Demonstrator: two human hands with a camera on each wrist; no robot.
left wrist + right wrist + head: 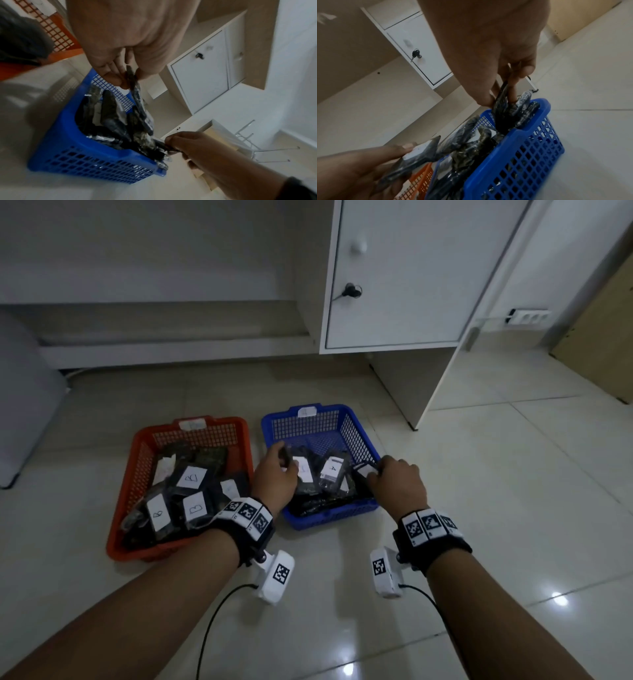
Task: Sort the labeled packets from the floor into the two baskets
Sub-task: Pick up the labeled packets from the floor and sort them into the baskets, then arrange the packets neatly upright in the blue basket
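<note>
We see the left grip [274, 474] pinching a dark packet [131, 75] over the blue basket [329, 510], and the right grip [399, 484] pinching another packet [501, 94] at its right rim. The orange basket [137, 446] alongside holds packets labelled B [191, 478].

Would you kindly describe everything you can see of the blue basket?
The blue plastic lattice basket is rectangular, with grid walls and a solid rim carrying a small white tag at its far edge. It sits upright on the pale tiled floor, right of the red one, holding dark labelled packets. Both hands reach over it, the left hand and right hand each pinching a packet.
</note>
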